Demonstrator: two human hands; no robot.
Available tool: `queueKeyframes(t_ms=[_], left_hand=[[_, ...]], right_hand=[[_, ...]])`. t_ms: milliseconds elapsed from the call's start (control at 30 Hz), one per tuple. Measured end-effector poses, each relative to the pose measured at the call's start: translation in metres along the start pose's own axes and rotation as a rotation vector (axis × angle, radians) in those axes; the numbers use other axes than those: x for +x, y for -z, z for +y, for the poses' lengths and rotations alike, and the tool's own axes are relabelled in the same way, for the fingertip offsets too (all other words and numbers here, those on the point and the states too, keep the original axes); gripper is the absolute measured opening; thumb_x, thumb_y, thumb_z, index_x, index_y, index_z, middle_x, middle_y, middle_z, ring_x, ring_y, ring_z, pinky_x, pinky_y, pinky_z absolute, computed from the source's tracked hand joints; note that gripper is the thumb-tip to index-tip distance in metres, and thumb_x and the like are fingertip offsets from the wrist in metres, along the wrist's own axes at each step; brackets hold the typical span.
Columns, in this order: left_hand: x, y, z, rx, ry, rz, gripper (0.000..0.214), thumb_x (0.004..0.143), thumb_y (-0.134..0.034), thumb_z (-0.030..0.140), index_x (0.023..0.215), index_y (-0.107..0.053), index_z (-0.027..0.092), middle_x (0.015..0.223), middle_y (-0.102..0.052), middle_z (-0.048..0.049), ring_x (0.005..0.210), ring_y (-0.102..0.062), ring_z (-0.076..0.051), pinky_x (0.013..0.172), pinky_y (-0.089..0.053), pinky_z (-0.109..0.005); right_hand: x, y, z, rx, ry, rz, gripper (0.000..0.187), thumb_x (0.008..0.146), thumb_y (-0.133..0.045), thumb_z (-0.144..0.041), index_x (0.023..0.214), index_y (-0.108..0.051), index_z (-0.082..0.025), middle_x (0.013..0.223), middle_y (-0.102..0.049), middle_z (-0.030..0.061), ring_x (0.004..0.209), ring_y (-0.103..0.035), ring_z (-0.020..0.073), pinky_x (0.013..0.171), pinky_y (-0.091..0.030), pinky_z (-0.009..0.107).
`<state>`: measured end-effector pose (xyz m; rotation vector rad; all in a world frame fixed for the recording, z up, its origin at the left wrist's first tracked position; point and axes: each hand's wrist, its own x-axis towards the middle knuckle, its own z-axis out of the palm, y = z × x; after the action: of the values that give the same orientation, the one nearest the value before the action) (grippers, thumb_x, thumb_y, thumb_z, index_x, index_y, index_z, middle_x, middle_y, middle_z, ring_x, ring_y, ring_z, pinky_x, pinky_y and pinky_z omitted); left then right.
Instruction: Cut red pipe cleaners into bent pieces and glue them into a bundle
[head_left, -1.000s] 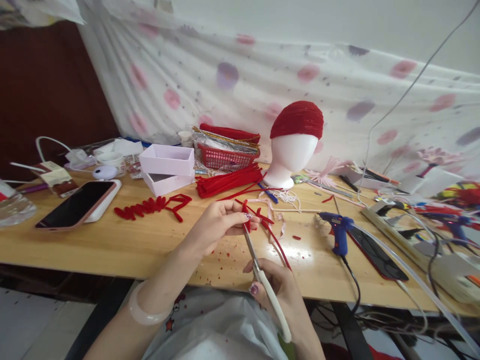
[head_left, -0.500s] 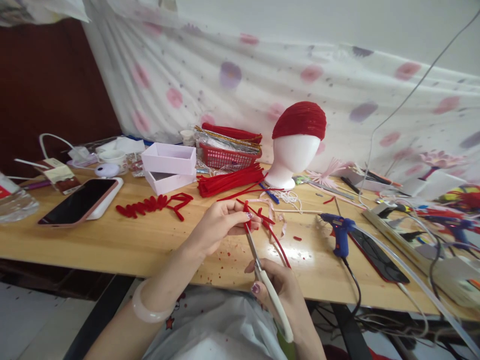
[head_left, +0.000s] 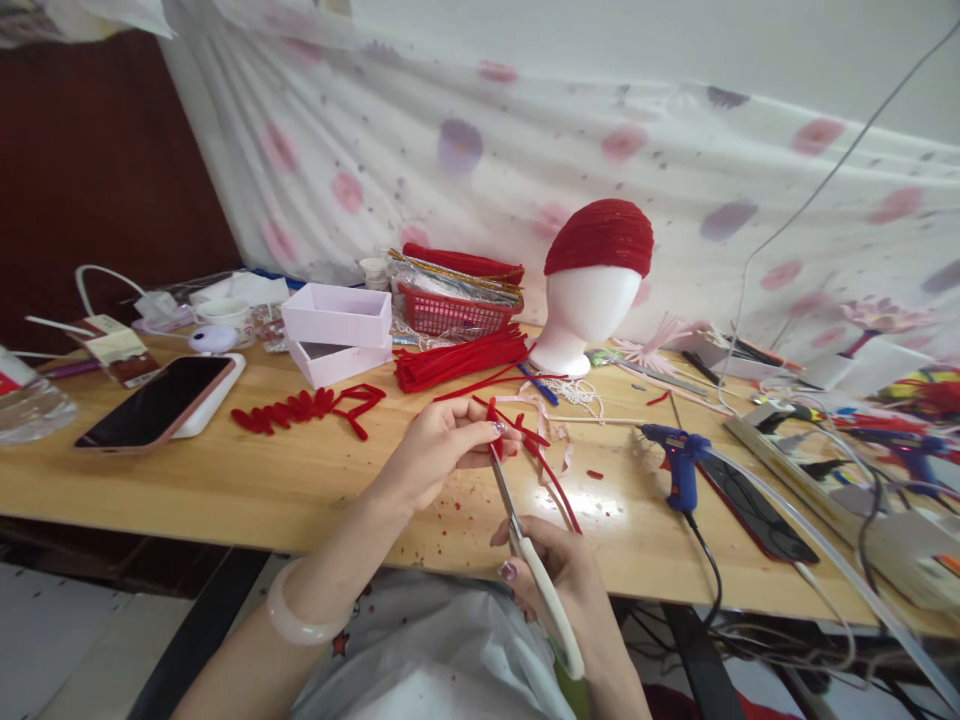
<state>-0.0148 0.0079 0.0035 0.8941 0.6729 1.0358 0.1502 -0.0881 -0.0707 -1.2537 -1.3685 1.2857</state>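
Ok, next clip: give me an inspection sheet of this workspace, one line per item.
Surface: wooden table, flecked with red trimmings near the hands.
Job's things: left hand pinches a red pipe-cleaner piece; right hand holds white-handled scissors, blades at the piece.
Clutter: phone, pink boxes, red basket, bundle of red stems, foam head with red cap, blue glue gun.
Grippers: both hands closed on their things.
Cables: glue-gun cord runs off the front edge; tangled wires at the right.
Surroundings: spotted cloth hung behind; dark panel at the left.
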Motion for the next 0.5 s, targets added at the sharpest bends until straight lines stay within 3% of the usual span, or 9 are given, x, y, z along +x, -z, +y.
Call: queueKeyframes(t_ms=[500], left_hand=[[0.0012,0.0004,-0.0013,-0.023,0.029,0.026,0.015,0.065,-0.078,0.013,0.064,-0.064,0.013,0.075,-0.078,-0.0089,0.066,-0.071,-0.015,0.074,-0.058,-0.030]], right_hand=[[0.0009,0.0010,-0.0016,-0.031,-0.021,0.016,0.039,0.071,-0.085,-0.049,0.083,-0.069,-0.015,0.049,-0.043,-0.0070,0.042,-0.035,0.0089,0.040,-0.022,0.022]])
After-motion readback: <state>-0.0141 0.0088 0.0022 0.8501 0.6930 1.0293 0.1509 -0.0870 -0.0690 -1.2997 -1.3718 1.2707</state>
